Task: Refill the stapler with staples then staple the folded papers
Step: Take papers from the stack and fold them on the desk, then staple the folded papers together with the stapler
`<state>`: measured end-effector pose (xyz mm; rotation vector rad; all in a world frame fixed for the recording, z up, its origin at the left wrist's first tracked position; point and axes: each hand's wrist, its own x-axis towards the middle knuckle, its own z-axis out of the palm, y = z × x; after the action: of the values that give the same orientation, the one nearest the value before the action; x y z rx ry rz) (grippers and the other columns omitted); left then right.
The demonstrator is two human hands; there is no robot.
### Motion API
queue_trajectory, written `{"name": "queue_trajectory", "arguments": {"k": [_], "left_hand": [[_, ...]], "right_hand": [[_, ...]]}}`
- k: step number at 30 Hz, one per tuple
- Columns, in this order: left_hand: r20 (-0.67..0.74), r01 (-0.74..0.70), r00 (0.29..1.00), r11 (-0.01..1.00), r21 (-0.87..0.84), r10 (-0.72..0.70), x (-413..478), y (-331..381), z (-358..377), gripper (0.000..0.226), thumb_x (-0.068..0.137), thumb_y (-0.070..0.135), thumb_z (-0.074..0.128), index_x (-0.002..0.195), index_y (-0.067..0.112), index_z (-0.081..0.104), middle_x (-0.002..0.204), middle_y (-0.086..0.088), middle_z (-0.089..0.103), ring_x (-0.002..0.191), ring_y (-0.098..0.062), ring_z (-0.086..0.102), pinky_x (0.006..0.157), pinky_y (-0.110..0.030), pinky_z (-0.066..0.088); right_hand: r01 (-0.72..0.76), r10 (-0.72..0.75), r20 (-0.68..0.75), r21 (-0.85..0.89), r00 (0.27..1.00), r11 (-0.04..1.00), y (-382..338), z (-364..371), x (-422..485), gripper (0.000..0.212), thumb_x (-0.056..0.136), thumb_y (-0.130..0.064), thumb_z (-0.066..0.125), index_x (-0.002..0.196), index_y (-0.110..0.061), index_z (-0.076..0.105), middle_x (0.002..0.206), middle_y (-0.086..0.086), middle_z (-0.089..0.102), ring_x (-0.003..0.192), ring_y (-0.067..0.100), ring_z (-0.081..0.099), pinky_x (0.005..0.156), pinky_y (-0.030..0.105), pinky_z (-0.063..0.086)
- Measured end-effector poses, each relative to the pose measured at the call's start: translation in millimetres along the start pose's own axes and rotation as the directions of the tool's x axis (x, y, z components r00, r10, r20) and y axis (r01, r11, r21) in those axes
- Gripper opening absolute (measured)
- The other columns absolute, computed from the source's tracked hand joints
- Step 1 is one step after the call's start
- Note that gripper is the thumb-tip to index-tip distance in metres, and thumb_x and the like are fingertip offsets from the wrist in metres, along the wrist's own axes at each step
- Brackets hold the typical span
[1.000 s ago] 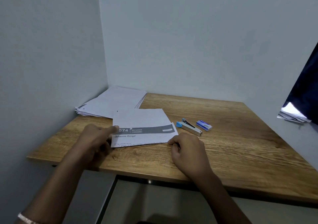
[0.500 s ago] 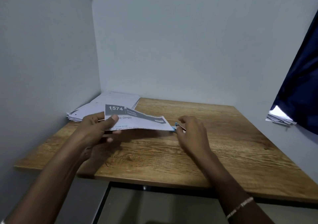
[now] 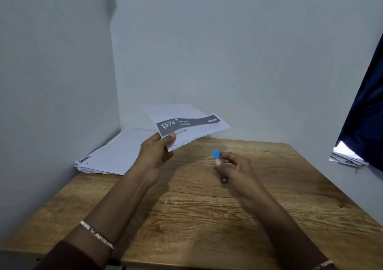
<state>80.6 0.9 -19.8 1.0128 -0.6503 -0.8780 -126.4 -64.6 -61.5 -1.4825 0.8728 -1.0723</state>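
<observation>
Wood-grain brown tabletop [image 3: 207, 218], first entry on my feed: both forearms reach over it from the near edge.

Entry two: folded white papers with a grey printed banner reading "1574" [image 3: 192, 126]. They are lifted clear of the table and tilted, at back centre. I log them in the left hand [image 3: 154, 155], which pinches the lower left corner with the thumb on top and the fingers curled beneath.

Entry three: small metal stapler with a blue plastic end [image 3: 216, 154]. It is in the right hand [image 3: 234, 168], above the table, right of the papers and apart from them. Fingers and thumb curl round its body, so I see only the blue end at the fingertips and a dark metal end below the palm.

Entry four: loose stack of white sheets [image 3: 116, 155], lying at the table's far left corner against the wall.

Entry five: dark blue curtain [image 3: 364, 114] at the right edge, with a small pile of papers [image 3: 346, 155] below it, off the table.

Entry six: beaded silver bracelet [image 3: 96, 235] on the left wrist.
</observation>
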Motion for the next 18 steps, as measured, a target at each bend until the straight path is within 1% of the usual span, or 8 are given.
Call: {"name": "queue_trajectory", "arguments": {"k": [1, 2, 4, 7, 8, 11, 15, 18], "left_hand": [[-0.006, 0.065, 0.998, 0.998, -0.027, -0.065, 5, -6, 4, 0.010, 0.089, 0.014, 0.073, 0.096, 0.021, 0.075, 0.091, 0.004, 0.076, 0.080, -0.012, 0.066, 0.071, -0.028, 0.049], [-0.009, 0.120, 0.993, 0.991, -0.062, -0.121, 8, -12, 8, 0.008, 0.086, 0.014, 0.074, 0.092, 0.020, 0.075, 0.084, 0.005, 0.076, 0.073, -0.011, 0.066, 0.067, -0.027, 0.048], [-0.006, 0.206, 0.978, 0.968, -0.141, -0.209, 13, -26, 11, 0.009, 0.084, 0.011, 0.076, 0.091, 0.017, 0.075, 0.075, 0.003, 0.078, 0.067, -0.011, 0.070, 0.061, -0.025, 0.053], [0.038, 0.260, 0.965, 0.939, -0.226, -0.259, 17, -45, 8, 0.022, 0.084, 0.006, 0.075, 0.106, 0.006, 0.073, 0.096, -0.013, 0.079, 0.082, -0.023, 0.077, 0.064, -0.033, 0.063], [0.046, 0.258, 0.966, 0.942, -0.213, -0.254, 19, -49, 7, 0.024, 0.084, 0.006, 0.075, 0.109, 0.005, 0.072, 0.100, -0.014, 0.079, 0.082, -0.022, 0.078, 0.064, -0.033, 0.063], [0.046, 0.227, 0.974, 0.952, -0.205, -0.222, 24, -57, 7, 0.024, 0.085, 0.005, 0.073, 0.109, 0.008, 0.071, 0.100, -0.013, 0.079, 0.078, -0.018, 0.078, 0.061, -0.030, 0.061], [0.028, 0.198, 0.980, 0.940, -0.278, -0.198, 28, -60, 8, 0.027, 0.086, 0.006, 0.072, 0.113, 0.009, 0.070, 0.090, -0.005, 0.080, 0.075, -0.015, 0.077, 0.060, -0.032, 0.062], [0.065, 0.219, 0.976, 0.926, -0.309, -0.209, 28, -64, 9, 0.027, 0.086, 0.008, 0.073, 0.113, 0.011, 0.069, 0.091, -0.005, 0.080, 0.076, -0.016, 0.077, 0.062, -0.034, 0.063]], "right_hand": [[-0.073, 0.061, 0.098, 0.118, 0.993, 0.990, -3, 4, 1, 0.029, 0.095, -0.010, 0.067, 0.124, -0.010, 0.066, 0.110, 0.013, 0.072, 0.102, 0.028, 0.073, 0.083, 0.047, 0.053], [-0.116, 0.087, 0.189, 0.152, 0.978, 0.982, -6, 8, 1, 0.029, 0.095, -0.009, 0.067, 0.124, -0.009, 0.064, 0.111, 0.019, 0.070, 0.099, 0.028, 0.074, 0.079, 0.048, 0.053], [-0.132, 0.091, 0.320, 0.108, 0.943, 0.985, -8, 17, 4, 0.026, 0.096, -0.011, 0.065, 0.122, -0.010, 0.066, 0.104, 0.019, 0.071, 0.087, 0.021, 0.072, 0.069, 0.038, 0.052], [-0.142, 0.100, 0.384, 0.081, 0.918, 0.987, -7, 24, 12, 0.026, 0.098, -0.008, 0.061, 0.123, -0.004, 0.066, 0.091, 0.007, 0.072, 0.081, 0.014, 0.069, 0.068, 0.025, 0.052], [-0.157, 0.109, 0.395, 0.089, 0.912, 0.984, -6, 25, 16, 0.027, 0.098, -0.006, 0.060, 0.125, -0.001, 0.065, 0.091, 0.006, 0.072, 0.082, 0.013, 0.069, 0.070, 0.024, 0.053], [-0.187, 0.132, 0.430, 0.087, 0.893, 0.978, 2, 22, 25, 0.029, 0.098, -0.005, 0.059, 0.126, 0.003, 0.063, 0.097, 0.009, 0.072, 0.091, 0.020, 0.065, 0.090, 0.033, 0.053], [-0.219, 0.178, 0.430, 0.047, 0.885, 0.975, 11, 15, 31, 0.027, 0.096, -0.011, 0.062, 0.122, -0.003, 0.067, 0.102, 0.014, 0.071, 0.099, 0.024, 0.067, 0.094, 0.035, 0.055], [-0.214, 0.155, 0.431, 0.091, 0.889, 0.973, 16, 12, 34, 0.031, 0.091, -0.016, 0.067, 0.120, -0.005, 0.069, 0.105, 0.012, 0.072, 0.103, 0.028, 0.064, 0.104, 0.043, 0.049]]}}
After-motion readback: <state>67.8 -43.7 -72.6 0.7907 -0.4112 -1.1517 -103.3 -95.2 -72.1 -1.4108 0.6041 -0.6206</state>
